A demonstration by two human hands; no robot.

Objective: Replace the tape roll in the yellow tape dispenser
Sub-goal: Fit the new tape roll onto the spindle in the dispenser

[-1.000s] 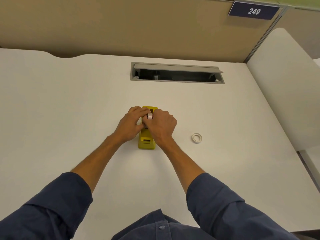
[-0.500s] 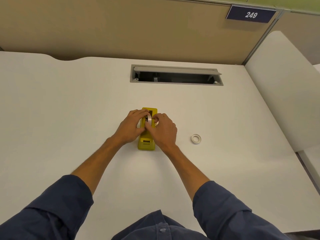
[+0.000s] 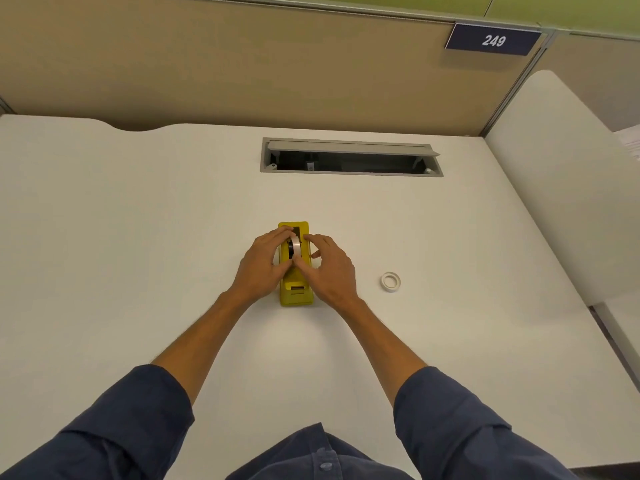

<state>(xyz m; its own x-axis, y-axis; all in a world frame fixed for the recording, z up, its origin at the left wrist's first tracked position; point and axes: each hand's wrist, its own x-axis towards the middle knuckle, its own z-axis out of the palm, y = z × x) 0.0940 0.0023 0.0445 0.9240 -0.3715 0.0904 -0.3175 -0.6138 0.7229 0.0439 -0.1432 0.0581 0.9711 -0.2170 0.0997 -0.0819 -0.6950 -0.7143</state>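
The yellow tape dispenser [image 3: 296,292] lies on the white desk [image 3: 138,237], its long side pointing away from me. A tape roll [image 3: 295,247] stands on edge in its slot. My left hand [image 3: 261,263] curls round the left side of the roll and dispenser, thumb near the roll's front. My right hand [image 3: 329,268] sits on the right side, thumb touching the roll's near edge, fingers spread and lifted off the dispenser. A second, small white tape roll [image 3: 390,281] lies flat on the desk to the right.
A grey cable hatch [image 3: 349,157] is sunk into the desk behind the dispenser, its lid up. A tan partition [image 3: 242,64] with a "249" sign [image 3: 493,39] closes the back. A white side panel [image 3: 561,185] stands at the right.
My right hand has drawn back to the right and opened its fingers, uncovering the roll in the slot. The left hand stays on the roll's left side.
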